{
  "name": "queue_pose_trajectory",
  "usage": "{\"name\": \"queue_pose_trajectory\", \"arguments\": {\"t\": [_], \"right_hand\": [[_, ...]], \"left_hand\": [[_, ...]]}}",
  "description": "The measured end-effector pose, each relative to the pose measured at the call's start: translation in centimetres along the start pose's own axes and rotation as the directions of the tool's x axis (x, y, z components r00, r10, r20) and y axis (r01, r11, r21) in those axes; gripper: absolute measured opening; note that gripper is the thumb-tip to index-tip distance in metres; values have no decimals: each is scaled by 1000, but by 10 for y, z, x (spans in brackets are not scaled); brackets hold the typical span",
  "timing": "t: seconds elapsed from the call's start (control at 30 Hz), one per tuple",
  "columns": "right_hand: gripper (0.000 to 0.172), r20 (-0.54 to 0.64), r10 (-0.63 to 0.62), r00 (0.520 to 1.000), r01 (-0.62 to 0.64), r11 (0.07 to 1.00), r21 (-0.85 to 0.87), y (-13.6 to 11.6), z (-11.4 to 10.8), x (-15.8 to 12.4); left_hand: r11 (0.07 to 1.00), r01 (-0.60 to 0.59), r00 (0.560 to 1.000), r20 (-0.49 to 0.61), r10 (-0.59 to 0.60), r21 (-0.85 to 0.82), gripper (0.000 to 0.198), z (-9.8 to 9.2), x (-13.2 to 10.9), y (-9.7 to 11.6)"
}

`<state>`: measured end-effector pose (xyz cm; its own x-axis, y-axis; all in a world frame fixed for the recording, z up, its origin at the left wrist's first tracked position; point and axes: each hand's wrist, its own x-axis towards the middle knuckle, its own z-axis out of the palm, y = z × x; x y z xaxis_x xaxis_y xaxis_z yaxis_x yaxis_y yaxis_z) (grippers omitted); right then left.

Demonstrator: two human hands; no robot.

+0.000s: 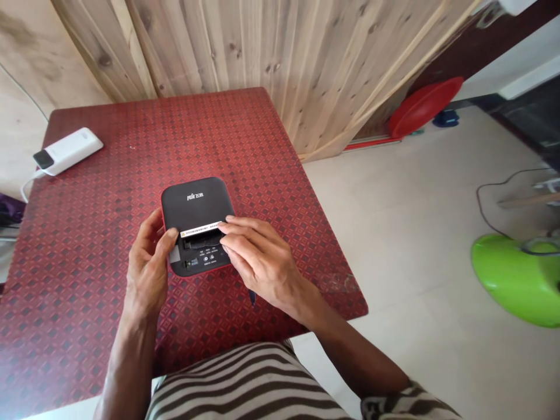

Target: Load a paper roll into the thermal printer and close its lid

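1. The left hand [151,265] cups the left edge of a black box-shaped device [196,224], thumb curled over its top near the slot; the fingers are bent around the side, so it holds the casing rather than gripping hard
2. The right hand [258,256] lies flat and mostly extended, fingertips [225,224] pressing on the white label strip [201,228] at the slot's edge; it clasps nothing that I can see
3. The device sits on the red patterned table [109,192], near the front middle, close to the person
4. Judged step: steadying the device while working at the slot opening; what is inside the slot is possibly a tray or roll, too dark to tell
5. The next move likely calls for a fine fingertip pull or press while the left hand braces
6. Room: the table's right edge lies near the right wrist; open surface stretches left and back, with a white power bank [67,151] well apart at the far left corner
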<state>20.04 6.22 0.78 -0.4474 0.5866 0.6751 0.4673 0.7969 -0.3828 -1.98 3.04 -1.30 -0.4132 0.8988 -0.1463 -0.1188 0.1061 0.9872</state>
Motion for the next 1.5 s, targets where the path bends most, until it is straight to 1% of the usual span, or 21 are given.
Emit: {"name": "queue_pose_trajectory", "arguments": {"t": [0.1, 0.2, 0.27, 0.33, 0.53, 0.7, 0.9, 1.1, 1.17, 1.27, 1.37, 1.43, 1.5], "right_hand": [[22, -83, 111, 990, -108, 993, 46, 1, -6, -9], [27, -132, 230, 964, -226, 973, 47, 3, -11, -18], [26, -157, 273, 949, -271, 962, 34, 6, -12, -24], [26, -175, 289, 941, -290, 957, 20, 8, -13, -27], [27, -179, 274, 945, -279, 960, -4, 13, -9, -29], [29, -186, 262, 947, -265, 964, 11, 18, -5, -28], [28, -203, 275, 940, -279, 960, 9, 24, -2, -31], [24, -225, 277, 934, -285, 959, -3, 31, -2, -32], [24, -239, 279, 930, -289, 957, -10, 33, -3, -31], [24, -261, 271, 926, -284, 959, -13, 34, -5, -28], [25, -253, 255, 933, -265, 964, -7, 33, -7, -21], [25, -226, 224, 948, -227, 974, 14, 31, -8, -11], [21, -151, 149, 977, -146, 989, 31, 30, -7, 5]], "left_hand": [[1000, -1, 1000, -15, 1, -18, 48, -7, -11, 2], [1000, 13, 1000, 10, -13, 12, 49, -11, -22, 5], [1000, 20, 1000, 6, -20, 23, 50, -11, -25, 8], [1000, 18, 1000, -7, -18, 15, 49, -9, -26, 10], [1000, 13, 999, -51, -13, 2, 44, -2, -24, 13], [1000, -10, 997, -76, 10, 4, 41, 7, -29, 10], [998, -41, 998, -44, 43, 41, 49, 12, -33, 4], [999, 40, 994, -98, -41, -11, 50, 16, -31, 13], [999, 42, 992, -116, -42, -9, 49, 18, -30, 14], [1000, 0, 992, -127, 1, 4, 48, 18, -29, 12], [997, -54, 993, -99, 59, 55, 50, 16, -28, 7], [991, -93, 993, -67, 100, 101, 50, 13, -28, 2], [983, -142, 989, -32, 147, 118, 50, 9, -27, -4]]}}
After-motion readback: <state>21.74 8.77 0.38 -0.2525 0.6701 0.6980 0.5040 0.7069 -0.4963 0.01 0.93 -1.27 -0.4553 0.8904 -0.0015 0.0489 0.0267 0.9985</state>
